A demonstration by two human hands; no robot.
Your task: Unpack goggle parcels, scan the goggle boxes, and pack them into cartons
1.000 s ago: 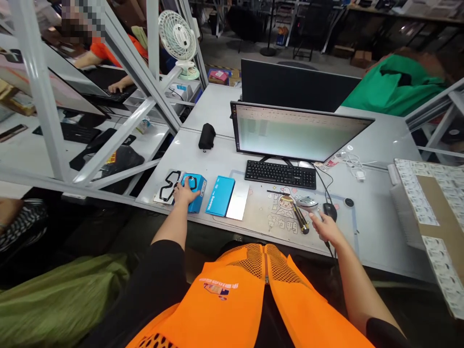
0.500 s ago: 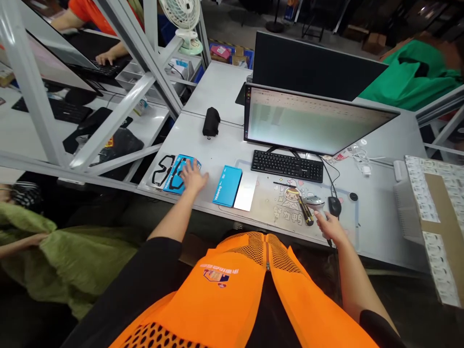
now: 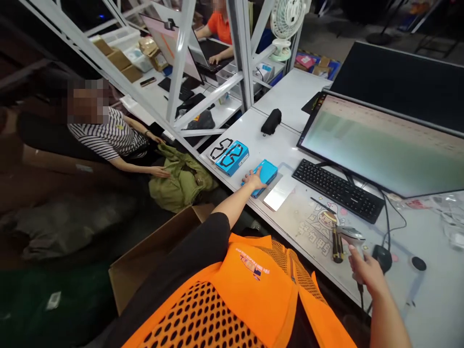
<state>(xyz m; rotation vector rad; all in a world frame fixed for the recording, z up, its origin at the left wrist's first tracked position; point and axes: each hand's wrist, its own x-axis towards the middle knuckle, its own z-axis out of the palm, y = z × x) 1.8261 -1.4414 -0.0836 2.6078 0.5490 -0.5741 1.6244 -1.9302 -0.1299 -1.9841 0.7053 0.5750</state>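
My left hand (image 3: 253,181) reaches across the grey desk (image 3: 293,96) and rests its fingers on a plain blue box (image 3: 264,175) lying beside a white card (image 3: 280,192). To the left of it lies a second blue box printed with goggles (image 3: 232,156), next to a black goggle cut-out (image 3: 219,148). My right hand (image 3: 364,268) is closed round the handle of a grey barcode scanner (image 3: 352,235), just left of a black mouse (image 3: 383,256). A yellow-and-black knife (image 3: 337,244) lies on the printed desk mat.
A monitor (image 3: 384,147) and black keyboard (image 3: 337,189) stand ahead, a black pouch (image 3: 271,121) behind. An open cardboard box (image 3: 152,256) sits on the floor at my left. A person in a striped shirt (image 3: 108,137) handles green cloth (image 3: 181,178). Another person types beyond the white frame.
My view has swung left. My left hand left the goggle-printed box and moved right onto the plain blue box. My right hand stays by the scanner and mouse.
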